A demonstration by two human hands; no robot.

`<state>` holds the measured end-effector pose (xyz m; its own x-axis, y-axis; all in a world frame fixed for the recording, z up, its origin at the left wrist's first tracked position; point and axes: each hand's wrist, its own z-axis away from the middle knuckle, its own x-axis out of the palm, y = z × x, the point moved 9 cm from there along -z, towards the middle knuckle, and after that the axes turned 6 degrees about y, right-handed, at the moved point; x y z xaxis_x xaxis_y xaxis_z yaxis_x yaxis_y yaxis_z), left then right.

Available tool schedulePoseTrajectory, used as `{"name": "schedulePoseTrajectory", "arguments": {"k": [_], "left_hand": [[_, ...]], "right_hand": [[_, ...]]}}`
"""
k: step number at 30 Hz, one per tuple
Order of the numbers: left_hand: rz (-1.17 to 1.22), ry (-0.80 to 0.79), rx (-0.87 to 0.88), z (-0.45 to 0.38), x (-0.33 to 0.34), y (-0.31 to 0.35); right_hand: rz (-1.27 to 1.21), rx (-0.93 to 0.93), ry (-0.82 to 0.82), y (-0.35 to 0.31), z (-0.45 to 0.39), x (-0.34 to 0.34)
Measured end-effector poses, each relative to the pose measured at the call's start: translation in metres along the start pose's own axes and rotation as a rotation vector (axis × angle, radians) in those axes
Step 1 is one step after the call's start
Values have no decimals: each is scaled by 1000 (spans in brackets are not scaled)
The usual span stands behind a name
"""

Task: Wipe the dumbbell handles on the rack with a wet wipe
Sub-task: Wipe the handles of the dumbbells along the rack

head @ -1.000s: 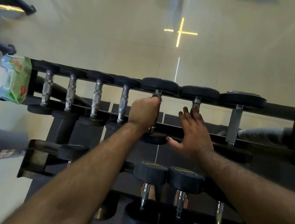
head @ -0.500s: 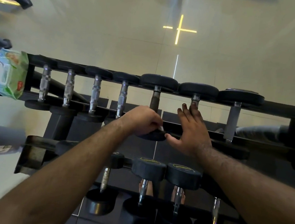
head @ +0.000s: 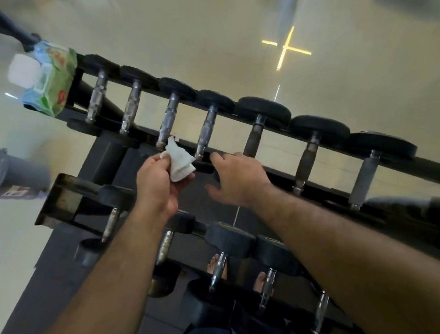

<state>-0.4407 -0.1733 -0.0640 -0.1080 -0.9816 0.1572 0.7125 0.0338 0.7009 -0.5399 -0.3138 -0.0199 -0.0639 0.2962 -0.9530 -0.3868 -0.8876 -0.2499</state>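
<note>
While left hand (head: 158,185) pinches wet wipe (head: 179,162), right hand (head: 235,180) beside it, fingers relaxed.

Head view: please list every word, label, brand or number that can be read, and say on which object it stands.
No text can be read.
Wet wipe pack: red badge and printing, too blurred.
Grey cylinder: a sticker, too blurred.
Lower-tier dumbbell heads: yellowish markings, illegible.
Wet wipe, held by the left hand: no print shows.

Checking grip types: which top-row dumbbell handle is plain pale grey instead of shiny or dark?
The rightmost top-row dumbbell's pale grey matte handle. The four left handles are shiny chrome, the next two dark; this one is a smooth light sleeve.
</note>
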Motion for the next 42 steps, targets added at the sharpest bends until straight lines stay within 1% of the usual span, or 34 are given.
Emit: {"name": "schedulePoseTrajectory", "arguments": {"k": [2, 4, 5, 7, 11, 15, 18, 20, 23, 25, 27, 29, 32, 34, 36, 38, 39, 40, 42], "left_hand": [[122, 46, -64, 2, -15, -4], [198, 67, -98, 2, -27, -3], [214, 63, -100, 2, -32, 0], [207, 39, -73, 5, -38, 9], [184, 54, -15, 12, -53, 24], [182, 65, -14, 13, -59, 22], [169, 68, -27, 22, -52, 15], [146, 65, -29, 28, -45, 10], [125, 62, -37, 34, -36, 1], [116, 57, -46, 36, -27, -4], [105, 36, -56, 37, -13, -8], [95, -1, -75, 38, 4, -14], [10, -98, -75, 40, 35, -18], [-63, -180, -26, 42, 58, -16], [-217, -217, 97, 42, 81, -9], [-552, -154, 366, 38, 101, 5], [-720, -99, 519, 37, 112, 13], [-836, -44, 637, 35, 124, 18], [-925, 35, 761, 26, 143, 21]], "right_hand": [[181, 62, -153, -16, -25, 16], [364, 140, -306, -17, -38, 36], [406, 178, -349, -15, -43, 45], [431, 189, -382, -17, -48, 55], [426, 79, -270, -20, -36, 46], [250, -4, -18, 1, -1, 27], [141, -13, 102, 17, 18, 25], [79, 7, 119, 23, 22, 29], [5, 3, 76, 26, 20, 35], [19, -29, 36, 31, 21, 36], [87, -60, 27, 41, 28, 31], [91, -4, 80, 63, 41, 18], [0, 273, 212, 123, 72, -4], [-95, 461, 241, 162, 92, -5], [-225, 549, 162, 180, 103, 10], [-351, 559, 72, 176, 105, 28], [-394, 569, 66, 172, 104, 34], [-414, 592, 81, 168, 103, 37], [-378, 642, 137, 163, 102, 37]]}}
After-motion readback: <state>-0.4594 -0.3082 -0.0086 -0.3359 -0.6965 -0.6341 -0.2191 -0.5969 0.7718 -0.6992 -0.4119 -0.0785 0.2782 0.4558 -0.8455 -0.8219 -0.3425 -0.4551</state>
